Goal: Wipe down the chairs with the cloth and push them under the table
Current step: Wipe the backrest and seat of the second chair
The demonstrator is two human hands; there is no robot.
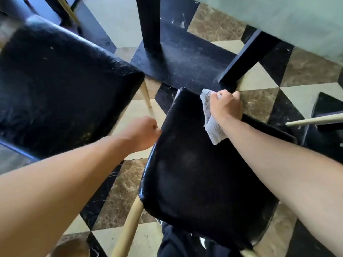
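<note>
Gripping the chair (200, 164) seat's edges, the left hand (143, 134) is closed on the near-left rim; the right hand (225, 106) pins the limp cloth (211, 125) at the far corner. Slick, stiff, probably light, it sits just short of the bench (289, 21).

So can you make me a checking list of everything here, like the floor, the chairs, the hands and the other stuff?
Surface: patterned tile floor, black, cream and brown.
Job's things: black chair in the middle; grey cloth on its edge; second black chair beside it; table ahead.
Clutter: nothing seen.
Grippers: left hand grips the chair's side; right hand holds the cloth at the far edge.
Cables: nothing seen.
Surroundings: black table legs.
</note>
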